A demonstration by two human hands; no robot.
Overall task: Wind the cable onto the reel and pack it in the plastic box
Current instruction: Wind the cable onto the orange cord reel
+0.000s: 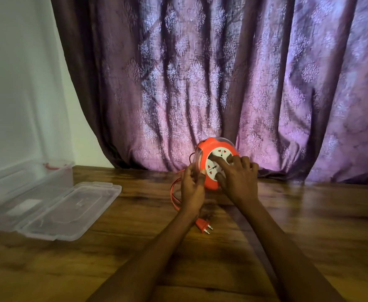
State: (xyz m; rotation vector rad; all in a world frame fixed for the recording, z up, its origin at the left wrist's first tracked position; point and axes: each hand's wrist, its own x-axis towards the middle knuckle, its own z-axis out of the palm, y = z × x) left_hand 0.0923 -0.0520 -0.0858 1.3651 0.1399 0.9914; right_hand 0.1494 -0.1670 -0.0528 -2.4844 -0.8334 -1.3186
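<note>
An orange cable reel (209, 149) with a white socket face stands tilted on the wooden floor in front of the curtain. My left hand (192, 185) grips the reel's left rim, fingers curled round its edge. My right hand (237, 173) lies on the white socket face, fingers spread and pressing into it. A loop of orange cable (172, 192) hangs out on the reel's left side and runs under my left wrist. Its orange plug (203, 225) rests on the floor between my forearms.
A clear plastic box (26, 186) with red clips stands open at the left by the white wall. Its clear lid (74, 210) lies flat beside it. A purple patterned curtain (222, 83) hangs right behind the reel.
</note>
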